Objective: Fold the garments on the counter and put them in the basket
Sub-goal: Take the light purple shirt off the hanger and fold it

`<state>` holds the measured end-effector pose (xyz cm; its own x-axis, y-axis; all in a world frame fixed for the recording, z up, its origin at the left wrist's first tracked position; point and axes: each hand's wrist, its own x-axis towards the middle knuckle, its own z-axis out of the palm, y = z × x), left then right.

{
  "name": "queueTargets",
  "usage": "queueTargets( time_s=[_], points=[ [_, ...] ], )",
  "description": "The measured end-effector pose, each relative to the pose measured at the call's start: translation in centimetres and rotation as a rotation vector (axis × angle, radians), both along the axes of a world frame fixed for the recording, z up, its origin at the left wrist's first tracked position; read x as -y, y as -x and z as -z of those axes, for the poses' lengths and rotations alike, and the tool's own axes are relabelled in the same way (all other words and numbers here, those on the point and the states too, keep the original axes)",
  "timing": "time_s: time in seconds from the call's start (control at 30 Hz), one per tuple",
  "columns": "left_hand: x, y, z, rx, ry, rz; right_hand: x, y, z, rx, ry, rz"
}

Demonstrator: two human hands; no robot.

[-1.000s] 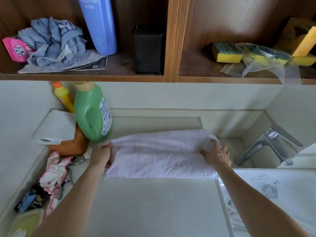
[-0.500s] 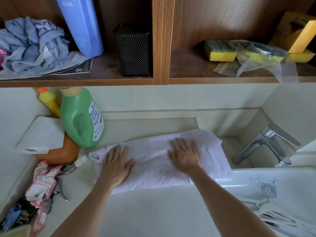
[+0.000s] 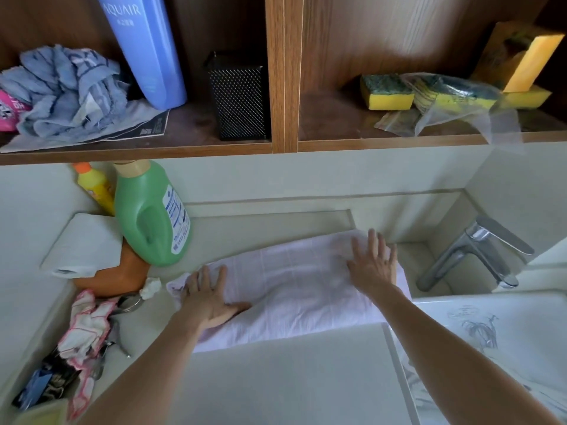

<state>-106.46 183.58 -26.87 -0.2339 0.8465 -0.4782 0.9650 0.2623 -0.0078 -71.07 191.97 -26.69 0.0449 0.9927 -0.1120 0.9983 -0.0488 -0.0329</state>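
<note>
While the left shelf compartment (image 3: 190, 130) holds a crumpled blue cloth (image 3: 67, 93), a blue bottle (image 3: 144, 50) and a black mesh bin (image 3: 237, 96), the right compartment (image 3: 331, 121) holds yellow sponges (image 3: 386, 92), some in a clear bag (image 3: 454, 118). The pale folded garment (image 3: 291, 289) lies on the counter (image 3: 276, 388), with the left hand (image 3: 208, 297) and right hand (image 3: 372, 265) pressed flat on its two ends, fingers straight and spread, gripping nothing.

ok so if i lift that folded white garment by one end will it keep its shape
Probably not. The white garment looks like thin, soft cloth, lying flat in layers under the left hand and right hand, so it would likely droop and unfold. It seems light. On the smooth counter a push would probably bunch it rather than slide it whole.
</note>
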Motion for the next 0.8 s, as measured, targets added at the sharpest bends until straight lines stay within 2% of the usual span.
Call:
queueTargets(
  time_s=[0.07,0.13,0.23,0.37,0.43,0.5,0.53,0.67,0.8],
  points=[
    [0.8,-0.6,-1.2,-0.029,0.025,-0.005,2.1,1.2,-1.4,-0.115,-0.161,-0.149],
    [1.7,-1.3,-2.3,-0.056,0.065,0.002,5.3,2.6,-2.5,-0.243,-0.078,-0.199],
    [3.3,-2.7,-2.9,-0.038,0.105,-0.03,8.9,3.5,-2.1,-0.243,0.16,-0.152],
    [5.9,-5.7,-4.6,-0.058,0.295,0.1,10.1,4.0,-1.4,-0.387,0.184,-0.109],
    [6.9,-7.3,-5.2,0.037,0.444,0.084,10.0,4.0,-1.2,-0.525,0.196,-0.093],
    [7.6,-7.6,-5.0,0.228,0.499,0.004,10.2,4.0,-1.3,-0.592,0.226,-0.108],
    [7.7,-7.4,-4.7,0.32,0.424,-0.022,10.4,4.0,-1.3,-0.613,0.226,-0.106],
    [6.7,-5.5,-2.9,0.482,-0.18,-0.203,11.1,3.9,-1.3,-0.681,0.203,-0.021],
    [5.9,-5.0,-0.3,0.719,-0.316,-0.491,11.8,4.1,-0.8,-0.744,0.283,0.021]
  ],
)
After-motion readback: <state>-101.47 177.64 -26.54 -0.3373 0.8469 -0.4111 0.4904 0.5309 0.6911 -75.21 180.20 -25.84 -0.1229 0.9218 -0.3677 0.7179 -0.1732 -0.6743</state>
